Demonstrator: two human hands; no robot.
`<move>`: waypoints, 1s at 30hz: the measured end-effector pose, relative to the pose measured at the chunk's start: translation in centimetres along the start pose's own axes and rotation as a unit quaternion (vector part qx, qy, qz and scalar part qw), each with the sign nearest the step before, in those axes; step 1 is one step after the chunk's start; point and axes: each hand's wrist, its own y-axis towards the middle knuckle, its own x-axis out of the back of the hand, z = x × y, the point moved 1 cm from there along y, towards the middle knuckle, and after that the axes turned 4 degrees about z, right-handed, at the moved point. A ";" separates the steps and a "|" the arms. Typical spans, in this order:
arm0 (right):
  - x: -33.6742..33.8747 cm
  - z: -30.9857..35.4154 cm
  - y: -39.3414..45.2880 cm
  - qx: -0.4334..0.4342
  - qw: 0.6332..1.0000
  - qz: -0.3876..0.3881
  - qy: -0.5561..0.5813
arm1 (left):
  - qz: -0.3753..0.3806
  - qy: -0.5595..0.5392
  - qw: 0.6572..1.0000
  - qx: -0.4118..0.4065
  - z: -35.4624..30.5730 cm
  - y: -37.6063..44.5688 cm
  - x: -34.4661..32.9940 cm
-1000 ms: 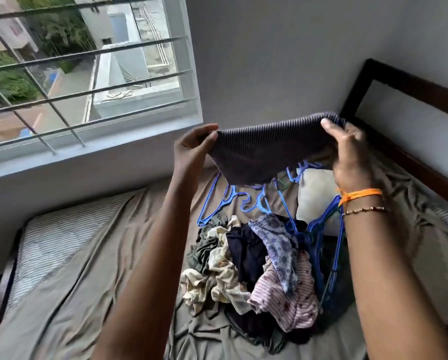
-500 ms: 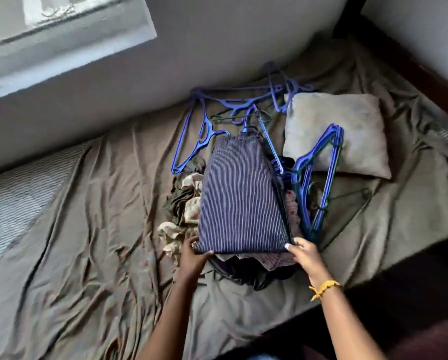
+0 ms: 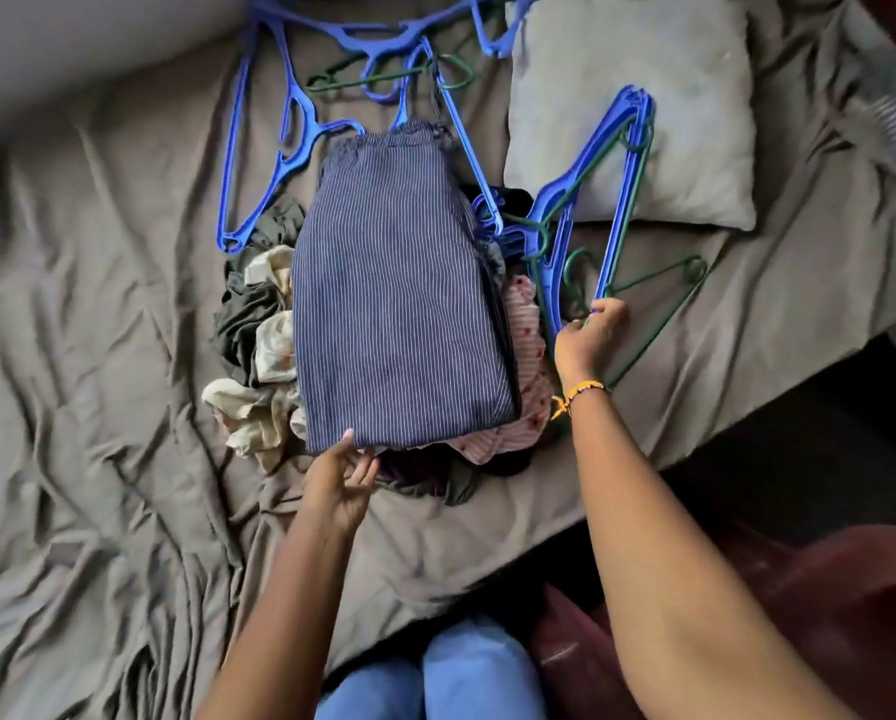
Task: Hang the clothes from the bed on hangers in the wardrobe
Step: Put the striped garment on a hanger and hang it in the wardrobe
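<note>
A folded dark blue pin-striped garment (image 3: pixel 394 304) lies flat on top of a heap of crumpled clothes (image 3: pixel 259 330) in the middle of the bed. My left hand (image 3: pixel 339 485) is at its near left corner, thumb touching the edge, fingers relaxed and holding nothing. To the right of the heap, my right hand (image 3: pixel 589 335) curls its fingers round the near end of a stack of blue hangers (image 3: pixel 617 163) mixed with thin green hangers (image 3: pixel 659 304). More blue hangers (image 3: pixel 290 132) lie tangled beyond the heap.
A beige pillow (image 3: pixel 643 96) lies at the back right, under the top of the hanger stack. The rumpled grey-brown sheet (image 3: pixel 98 356) covers the bed. The bed's edge runs diagonally at the lower right, with my knees (image 3: pixel 435 678) below it.
The striped garment was held up spread between both hands, then laid on the heap. My right hand let go of it and moved right onto the hangers. The view dropped closer to the bed.
</note>
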 end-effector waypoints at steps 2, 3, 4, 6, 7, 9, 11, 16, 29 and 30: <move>-0.6 -0.6 0.8 -0.099 0.995 0.016 -0.002 | 0.026 0.000 0.999 0.028 0.7 0.0 -0.9; -1.0 -1.1 1.1 -0.147 0.988 0.050 0.009 | 0.035 0.003 0.999 0.038 1.1 -0.4 -1.5; -1.2 -1.3 1.3 -0.175 0.981 0.076 0.026 | 0.040 0.014 0.998 0.042 1.5 -0.4 -1.8; -1.2 -1.4 1.4 -0.179 0.980 0.068 0.058 | 0.047 0.032 0.998 0.041 1.7 -1.0 -2.6; -1.1 -1.4 1.3 -0.169 0.982 0.047 0.070 | 0.045 0.031 0.998 0.041 1.7 -1.3 -2.9; -0.3 -0.8 0.6 -0.132 0.987 -0.008 0.089 | 0.041 0.032 0.998 0.037 1.8 -1.5 -2.9; 0.4 0.2 -0.5 -0.068 0.990 -0.037 0.120 | 0.046 0.035 0.998 0.033 1.8 -1.9 -2.7; 1.2 3.6 -5.7 0.187 0.977 0.014 0.099 | 0.060 0.038 0.997 0.032 1.2 -3.0 -1.4; -2.0 -4.0 -14.8 0.446 0.800 0.312 -0.251 | 0.071 0.244 0.967 -0.004 -1.6 -2.5 4.2; -2.1 -3.6 -14.7 0.438 0.815 0.306 -0.223 | 0.067 0.259 0.963 -0.014 -1.6 -2.3 4.1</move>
